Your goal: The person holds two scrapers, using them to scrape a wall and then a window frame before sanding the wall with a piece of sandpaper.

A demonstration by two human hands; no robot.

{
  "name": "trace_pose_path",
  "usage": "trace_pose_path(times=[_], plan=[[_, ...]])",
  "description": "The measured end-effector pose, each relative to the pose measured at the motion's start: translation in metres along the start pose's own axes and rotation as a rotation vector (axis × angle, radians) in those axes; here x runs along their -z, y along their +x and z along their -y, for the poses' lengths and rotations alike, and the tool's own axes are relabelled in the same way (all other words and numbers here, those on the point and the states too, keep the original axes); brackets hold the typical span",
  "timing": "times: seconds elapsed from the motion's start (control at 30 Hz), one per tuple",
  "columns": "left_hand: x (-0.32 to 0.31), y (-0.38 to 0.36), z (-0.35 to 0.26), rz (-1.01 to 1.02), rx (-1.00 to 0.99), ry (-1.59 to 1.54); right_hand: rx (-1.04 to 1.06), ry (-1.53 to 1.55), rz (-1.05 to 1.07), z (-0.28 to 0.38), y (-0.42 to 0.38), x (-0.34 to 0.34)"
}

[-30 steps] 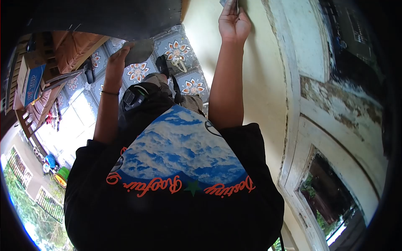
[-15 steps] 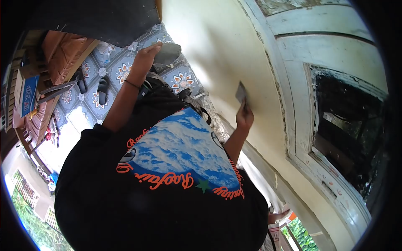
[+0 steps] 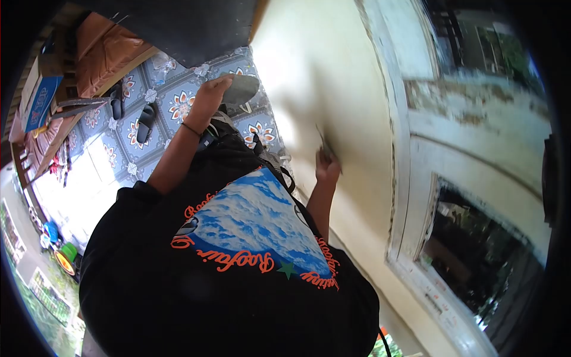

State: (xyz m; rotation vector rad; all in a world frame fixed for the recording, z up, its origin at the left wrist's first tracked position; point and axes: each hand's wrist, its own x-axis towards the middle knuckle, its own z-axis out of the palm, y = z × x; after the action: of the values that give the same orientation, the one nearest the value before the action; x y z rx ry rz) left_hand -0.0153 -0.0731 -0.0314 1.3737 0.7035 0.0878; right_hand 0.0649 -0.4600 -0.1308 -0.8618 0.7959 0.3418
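My left hand (image 3: 209,100) is closed on the edge of a grey flat rounded piece (image 3: 245,89), held out over the tiled floor. In my right hand (image 3: 327,169) is a thin flat scraper (image 3: 325,144), turned nearly edge-on, its blade close to the cream wall (image 3: 357,119). Fingers wrap round the scraper's lower end and hide it. The scraper and hand cast a soft shadow on the wall. The black shirt (image 3: 208,297) on my body has a blue sky print across the front.
Patterned tiles (image 3: 181,107) cover the floor, with black slippers (image 3: 146,123) on them. A brown cushioned seat (image 3: 110,56) and a blue and white box (image 3: 41,95) stand at left. A dark panel (image 3: 196,30) hangs ahead. To the right is a worn white window frame (image 3: 410,196).
My right hand and the scraper have moved left and slightly down in view, and the blade has turned more edge-on. The left hand still holds the grey piece. The view has shifted.
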Motion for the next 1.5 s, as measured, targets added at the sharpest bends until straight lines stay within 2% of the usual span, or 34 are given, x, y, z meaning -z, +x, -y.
trace_pose_path(times=[0.03, 0.07, 0.13, 0.2, 0.23, 0.3, 0.33, 0.37, 0.43, 0.5, 0.53, 0.57, 0.67, 0.73, 0.83, 0.9, 0.93, 0.97, 1.0, 1.03, 1.07, 1.1, 1.13, 1.17, 1.2, 1.27, 1.3, 1.37, 1.4, 1.47, 1.5], plan=[[0.012, 0.001, -0.003, -0.032, 0.021, -0.014, -0.131, 0.159, 0.147, -0.001, 0.008, -0.041], [0.025, 0.001, -0.006, -0.059, 0.017, -0.031, -0.182, 0.221, 0.106, -0.004, 0.017, -0.089], [0.052, 0.004, -0.014, -0.164, -0.022, -0.093, -0.256, 0.316, 0.158, -0.012, 0.054, -0.162], [0.080, 0.010, -0.009, -0.238, -0.019, -0.139, -0.261, 0.247, 0.283, -0.027, 0.047, -0.242], [0.091, 0.013, -0.007, -0.287, -0.010, -0.180, -0.228, 0.233, 0.426, -0.028, 0.031, -0.282], [0.101, 0.014, -0.017, -0.284, 0.006, -0.182, -0.208, 0.376, 0.649, -0.019, 0.010, -0.337], [0.101, 0.015, -0.020, -0.290, -0.049, -0.177, -0.171, 0.405, 0.746, -0.010, -0.003, -0.356], [0.098, 0.017, -0.023, -0.288, -0.109, -0.172, -0.262, 0.511, 0.786, -0.001, 0.003, -0.361], [0.082, 0.021, -0.026, -0.235, -0.112, -0.198, -0.239, 0.505, 0.686, 0.010, -0.012, -0.356], [0.064, 0.022, -0.025, -0.099, -0.243, 0.021, -0.203, 0.559, 0.632, 0.024, -0.030, -0.321], [0.051, 0.020, -0.027, -0.050, -0.370, 0.363, -0.187, 0.604, 0.574, 0.027, -0.041, -0.297], [0.034, 0.014, -0.031, -0.040, -0.370, 0.373, -0.169, 0.621, 0.587, 0.031, -0.044, -0.266], [-0.024, -0.016, -0.051, 0.091, -0.052, -0.035, -0.126, 0.616, 0.609, 0.047, -0.050, -0.157], [-0.045, -0.034, -0.045, 0.115, -0.062, -0.052, 0.007, 0.477, 0.500, 0.057, -0.065, -0.096], [-0.057, -0.061, -0.035, 0.143, -0.082, -0.067, 0.066, 0.453, 0.514, 0.070, -0.091, -0.025], [-0.062, -0.071, -0.021, 0.207, -0.041, -0.051, 0.093, 0.228, 0.772, 0.080, -0.100, 0.004], [-0.066, -0.077, -0.020, 0.206, -0.045, -0.046, 0.125, 0.162, 0.765, 0.084, -0.105, 0.009], [-0.072, -0.085, -0.018, 0.272, 0.056, -0.094, 0.125, 0.168, 0.765, 0.088, -0.109, 0.012], [-0.079, -0.092, -0.020, 0.339, 0.159, -0.140, 0.076, -0.029, 0.770, 0.092, -0.131, -0.010], [-0.087, -0.099, -0.020, 0.342, 0.158, -0.133, 0.027, -0.226, 0.770, 0.093, -0.144, -0.024], [-0.096, -0.105, -0.022, 0.470, 0.227, -0.157, 0.027, -0.387, 0.788, 0.089, -0.143, -0.029], [-0.105, -0.110, -0.022, 0.598, 0.295, -0.181, 0.034, -0.381, 0.788, 0.082, -0.124, -0.020], [-0.115, -0.111, -0.019, 0.741, 0.327, -0.303, 0.100, -0.781, 0.821, 0.070, -0.095, -0.004], [-0.124, -0.116, -0.022, 0.744, 0.318, -0.296, 0.170, -1.184, 0.833, 0.064, -0.079, 0.005], [-0.131, -0.123, -0.025, 0.753, 0.275, -0.243, 0.179, -1.181, 0.838, 0.065, -0.093, -0.005], [-0.138, -0.123, -0.014, 0.722, 0.147, -0.045, 0.062, -0.973, 0.935, 0.067, -0.142, -0.032], [-0.139, -0.125, -0.014, 0.719, 0.144, -0.040, 0.064, -0.969, 0.941, 0.068, -0.146, -0.026], [-0.141, -0.132, -0.016, 0.650, 0.239, -0.121, -0.062, -0.665, 0.961, 0.075, -0.149, -0.010], [-0.142, -0.133, -0.014, 0.646, 0.237, -0.116, -0.062, -0.661, 0.967, 0.078, -0.149, -0.004], [-0.143, -0.132, -0.008, 0.675, 0.214, -0.135, -0.046, -0.442, 0.816, 0.084, -0.146, 0.008], [-0.146, -0.134, -0.007, 0.674, 0.211, -0.132, -0.045, -0.440, 0.820, 0.084, -0.144, 0.014]])
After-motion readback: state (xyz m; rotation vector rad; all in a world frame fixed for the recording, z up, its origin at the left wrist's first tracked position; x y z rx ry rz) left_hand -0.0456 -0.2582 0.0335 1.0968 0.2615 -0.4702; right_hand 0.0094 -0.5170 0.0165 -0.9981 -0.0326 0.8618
